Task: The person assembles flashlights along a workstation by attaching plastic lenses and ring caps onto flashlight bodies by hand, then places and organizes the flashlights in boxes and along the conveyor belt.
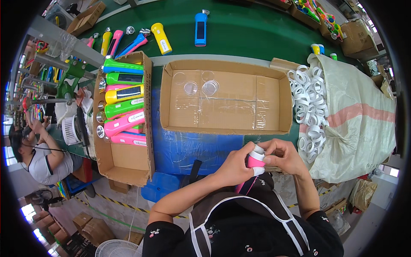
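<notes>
At the far left, beside the bench, another person (40,158) sits with raised hands. Near the left edge of the bench (239,32) stands an open cardboard box (128,165). It holds a row of flashlights (124,107) in green, yellow and pink, lying side by side in its far half; the near half of the box is bare. Beyond this box, on the green surface, more flashlights (160,38) lie loose, among them a yellow one and a blue one.

In the middle of the bench is a wide shallow cardboard tray (274,100). A few clear round lenses (201,88) lie in its far left part. Between the tray and the near edge lies a blue plastic sheet (192,147).

Just over the near edge, in front of the person's chest, both hands meet around a pink flashlight (255,162). The left hand (233,165) wraps its body, with the fingers closed on it. The right hand (282,156) pinches the white ring at the head of the same flashlight, its fingers also closed on it. The lower part of the flashlight is hidden behind the left hand.

At the right edge of the bench a big white sack (359,120) lies open, and many white plastic rings (308,103) spill from its mouth, just beside the tray.
</notes>
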{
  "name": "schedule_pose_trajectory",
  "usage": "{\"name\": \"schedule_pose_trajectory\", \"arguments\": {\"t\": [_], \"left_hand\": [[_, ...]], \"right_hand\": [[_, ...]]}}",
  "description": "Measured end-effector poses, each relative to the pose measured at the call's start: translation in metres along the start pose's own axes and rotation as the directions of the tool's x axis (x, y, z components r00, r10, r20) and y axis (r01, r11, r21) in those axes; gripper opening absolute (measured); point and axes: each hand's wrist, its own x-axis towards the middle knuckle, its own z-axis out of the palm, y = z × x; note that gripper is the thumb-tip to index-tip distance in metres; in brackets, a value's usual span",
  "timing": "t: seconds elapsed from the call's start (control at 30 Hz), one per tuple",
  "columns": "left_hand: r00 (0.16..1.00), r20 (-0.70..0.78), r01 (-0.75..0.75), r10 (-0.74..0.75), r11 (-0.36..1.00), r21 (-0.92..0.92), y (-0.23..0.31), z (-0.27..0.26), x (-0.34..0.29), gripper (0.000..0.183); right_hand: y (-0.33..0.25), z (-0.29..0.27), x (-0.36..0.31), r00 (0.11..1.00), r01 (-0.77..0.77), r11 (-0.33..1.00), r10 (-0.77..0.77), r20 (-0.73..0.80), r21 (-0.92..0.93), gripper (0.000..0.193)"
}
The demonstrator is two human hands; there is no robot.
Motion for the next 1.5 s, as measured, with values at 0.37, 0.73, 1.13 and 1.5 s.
{"name": "schedule_pose_trajectory", "arguments": {"t": [0.37, 0.73, 1.13, 1.5], "left_hand": [[1.0, -0.012, -0.011, 0.012, 0.996, 0.083, 0.003, 0.003, -0.001, 0.039], [0.998, -0.051, 0.023, -0.02, 0.998, 0.064, 0.011, -0.002, -0.002, 0.038], [0.996, 0.007, -0.087, 0.088, 0.993, -0.086, 0.001, -0.003, -0.005, 0.056], [0.79, -0.321, -0.443, 0.523, 0.848, 0.29, -0.022, 0.01, 0.018, 0.038]], "right_hand": [[0.013, -0.007, 0.0, 0.995, 0.052, 0.997, -0.057, 0.08, 0.062, 0.015], [0.014, 0.005, 0.012, 0.989, -0.123, 0.967, 0.102, -0.105, -0.225, 0.022], [-0.035, 0.037, 0.002, 0.878, 0.412, 0.662, -0.473, 0.078, -0.626, 0.074], [-0.013, 0.063, 0.002, 0.714, 0.436, 0.48, -0.699, -0.033, -0.761, 0.059]]}}
